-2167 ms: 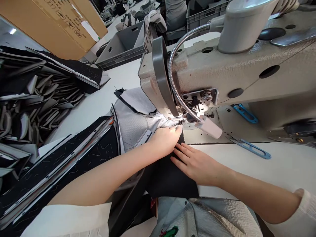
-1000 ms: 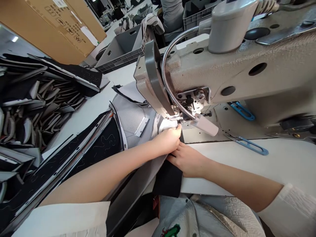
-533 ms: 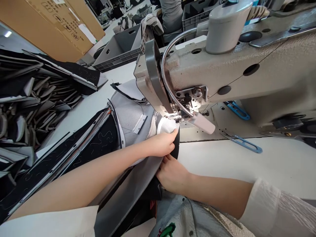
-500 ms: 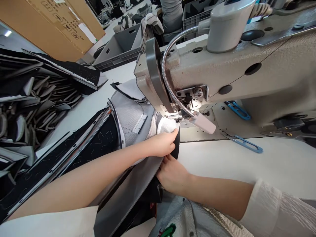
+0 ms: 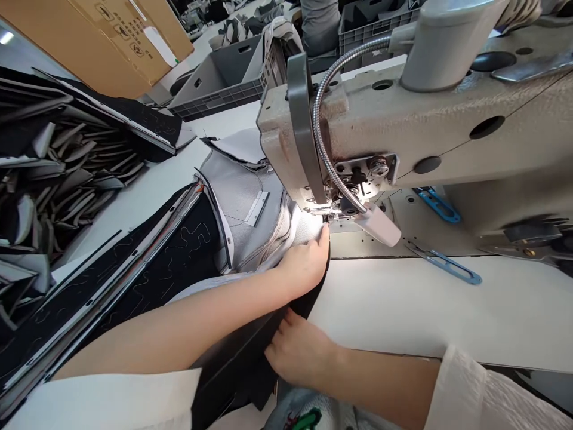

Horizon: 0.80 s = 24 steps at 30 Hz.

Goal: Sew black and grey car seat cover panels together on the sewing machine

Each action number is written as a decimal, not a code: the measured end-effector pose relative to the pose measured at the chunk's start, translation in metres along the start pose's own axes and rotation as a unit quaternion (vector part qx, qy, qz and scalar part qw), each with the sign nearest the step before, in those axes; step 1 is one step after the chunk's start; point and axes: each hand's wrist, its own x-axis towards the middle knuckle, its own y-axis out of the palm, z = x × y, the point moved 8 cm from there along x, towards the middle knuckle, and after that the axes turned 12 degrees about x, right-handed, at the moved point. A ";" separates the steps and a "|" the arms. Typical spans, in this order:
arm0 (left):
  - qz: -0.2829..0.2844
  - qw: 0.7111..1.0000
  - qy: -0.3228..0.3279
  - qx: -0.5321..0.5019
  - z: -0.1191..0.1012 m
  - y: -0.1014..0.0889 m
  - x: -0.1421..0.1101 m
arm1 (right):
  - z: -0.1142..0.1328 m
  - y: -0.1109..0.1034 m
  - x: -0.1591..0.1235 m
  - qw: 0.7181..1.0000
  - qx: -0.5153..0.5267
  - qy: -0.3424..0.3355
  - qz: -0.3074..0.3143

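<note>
A grey and black fabric cover [image 5: 237, 179] lies under the presser foot of the sewing machine [image 5: 358, 131]. Just in front of the lit needle area, my left hand [image 5: 307, 263] pinches the edge of the cover, its index finger stretched toward the foot. Nearer to my body, my right hand [image 5: 299, 349] is closed on the black edge strip [image 5: 308, 303] of the same cover, below the left hand. The fingertips of the right hand are partly hidden behind the fabric.
Blue thread snips [image 5: 452, 267] lie on the white table, and a second blue pair [image 5: 439, 204] rests on the machine bed. Stacked black and grey pieces [image 5: 80, 161] fill the left. Behind are a grey crate [image 5: 224, 77], a cardboard box [image 5: 102, 42] and a seated person [image 5: 320, 27].
My right hand has gone from lying flat on the black fabric to gripping its edge, and has moved down toward my body. My left hand stays near the presser foot.
</note>
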 end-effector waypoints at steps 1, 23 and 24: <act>0.027 1.000 0.001 0.003 0.001 0.005 -0.007 | 0.005 0.000 -0.002 0.999 -0.007 -0.020 -0.029; 0.054 0.998 0.019 -0.034 0.000 -0.007 0.010 | -0.001 0.014 0.025 0.990 0.084 0.081 -0.081; 0.049 0.998 0.020 -0.031 0.000 -0.007 0.009 | 0.000 0.016 0.026 0.991 0.087 0.073 -0.074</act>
